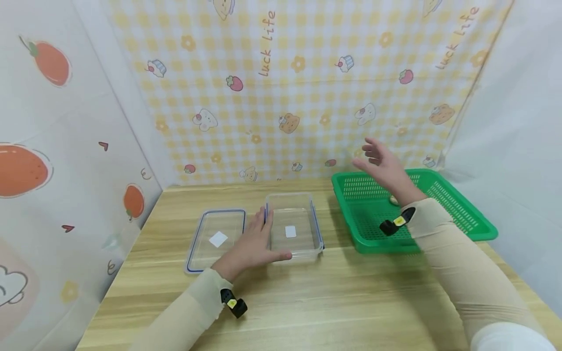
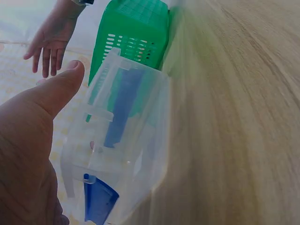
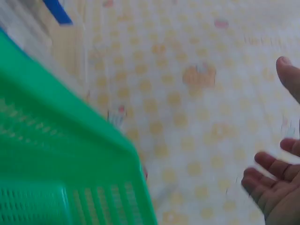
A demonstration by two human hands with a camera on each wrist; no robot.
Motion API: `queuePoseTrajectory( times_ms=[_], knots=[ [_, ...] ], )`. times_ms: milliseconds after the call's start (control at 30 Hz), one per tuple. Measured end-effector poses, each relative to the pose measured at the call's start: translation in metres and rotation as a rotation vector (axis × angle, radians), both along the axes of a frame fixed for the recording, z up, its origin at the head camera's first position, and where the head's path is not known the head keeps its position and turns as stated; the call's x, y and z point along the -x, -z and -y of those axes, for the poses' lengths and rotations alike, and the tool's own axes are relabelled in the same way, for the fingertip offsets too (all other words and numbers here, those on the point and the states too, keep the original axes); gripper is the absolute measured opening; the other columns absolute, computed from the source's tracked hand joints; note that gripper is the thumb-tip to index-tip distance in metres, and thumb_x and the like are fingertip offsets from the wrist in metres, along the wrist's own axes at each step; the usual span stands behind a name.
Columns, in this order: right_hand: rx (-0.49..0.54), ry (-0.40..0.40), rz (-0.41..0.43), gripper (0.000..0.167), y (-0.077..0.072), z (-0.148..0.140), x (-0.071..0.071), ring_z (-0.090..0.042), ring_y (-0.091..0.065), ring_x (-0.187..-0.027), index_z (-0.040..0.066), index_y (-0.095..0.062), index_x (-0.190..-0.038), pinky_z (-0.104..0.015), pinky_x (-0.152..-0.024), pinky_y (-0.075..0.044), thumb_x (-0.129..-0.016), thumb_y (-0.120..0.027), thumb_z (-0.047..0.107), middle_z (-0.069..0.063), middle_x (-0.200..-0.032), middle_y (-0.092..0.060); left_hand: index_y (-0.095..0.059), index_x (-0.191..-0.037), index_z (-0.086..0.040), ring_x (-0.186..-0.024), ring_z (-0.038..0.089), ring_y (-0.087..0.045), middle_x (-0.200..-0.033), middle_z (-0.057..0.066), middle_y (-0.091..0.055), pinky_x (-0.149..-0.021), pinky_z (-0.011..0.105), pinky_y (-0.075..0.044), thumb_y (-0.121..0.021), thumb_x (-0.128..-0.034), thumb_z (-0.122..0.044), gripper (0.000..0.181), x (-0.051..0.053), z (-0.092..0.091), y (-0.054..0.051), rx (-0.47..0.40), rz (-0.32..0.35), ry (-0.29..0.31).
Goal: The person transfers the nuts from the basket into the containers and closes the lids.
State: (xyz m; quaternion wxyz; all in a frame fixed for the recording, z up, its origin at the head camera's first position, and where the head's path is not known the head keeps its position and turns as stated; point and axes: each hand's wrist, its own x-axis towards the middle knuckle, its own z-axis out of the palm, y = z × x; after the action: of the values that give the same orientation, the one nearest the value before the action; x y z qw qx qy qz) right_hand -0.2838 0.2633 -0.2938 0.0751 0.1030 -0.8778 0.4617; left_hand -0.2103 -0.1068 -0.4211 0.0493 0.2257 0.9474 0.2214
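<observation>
A clear plastic container [image 1: 303,243] with blue strips on its sides stands on the table. My left hand [image 1: 252,246] is at its left side, thumb and fingers spread and not curled round it; whether it touches the wall I cannot tell. The left wrist view shows that thumb beside the container [image 2: 140,159]. Raised over the green basket [image 1: 357,229], my right hand [image 1: 382,165] is empty, with fingers loosely bent. Inside the basket, a small light-brown item [image 1: 393,200] shows partly behind the right wrist.
A clear lid with a blue seal [image 1: 206,243] lies flat left of the container, partly behind the left hand. A checkered cloth [image 1: 307,97] hangs behind the table [image 1: 329,302], and pale sheets stand at both sides.
</observation>
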Motion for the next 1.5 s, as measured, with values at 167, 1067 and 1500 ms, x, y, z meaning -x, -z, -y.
queuePoseTrajectory(
  times_ms=[167, 1067, 1500],
  knots=[
    [0.06, 0.058, -0.013, 0.085, 0.017, -0.039, 0.02, -0.038, -0.037, -0.143, 0.013, -0.025, -0.161, -0.056, -0.114, -0.033, -0.095, -0.068, 0.046, -0.019, -0.157, -0.038, 0.0, -0.162, -0.002, -0.155, 0.033, -0.001, -0.168, 0.017, 0.009, -0.121, 0.051, -0.019, -0.064, -0.08, -0.078, 0.128, -0.002, 0.001, 0.013, -0.015, 0.024, 0.007],
    [-0.009, 0.238, 0.223, 0.088, 0.106, -0.134, 0.043, -0.044, -0.05, -0.123, -0.005, -0.04, -0.149, -0.055, -0.098, -0.046, -0.093, -0.064, 0.059, -0.029, -0.144, -0.045, -0.002, -0.161, -0.001, -0.155, 0.029, -0.001, -0.169, 0.016, 0.005, -0.122, 0.051, -0.018, -0.066, -0.0806, -0.075, 0.127, -0.001, 0.0, 0.013, -0.052, -0.013, -0.004],
    [-0.147, 0.17, 0.313, 0.073, 0.126, -0.147, 0.05, -0.043, -0.053, -0.116, -0.007, -0.047, -0.141, -0.05, -0.086, -0.052, -0.093, -0.072, 0.043, -0.031, -0.135, -0.05, 0.0, -0.162, -0.002, -0.156, 0.028, 0.001, -0.169, 0.014, 0.007, -0.122, 0.049, -0.016, -0.064, -0.0808, -0.077, 0.127, 0.001, 0.0, 0.017, -0.046, -0.02, 0.002]
  ],
)
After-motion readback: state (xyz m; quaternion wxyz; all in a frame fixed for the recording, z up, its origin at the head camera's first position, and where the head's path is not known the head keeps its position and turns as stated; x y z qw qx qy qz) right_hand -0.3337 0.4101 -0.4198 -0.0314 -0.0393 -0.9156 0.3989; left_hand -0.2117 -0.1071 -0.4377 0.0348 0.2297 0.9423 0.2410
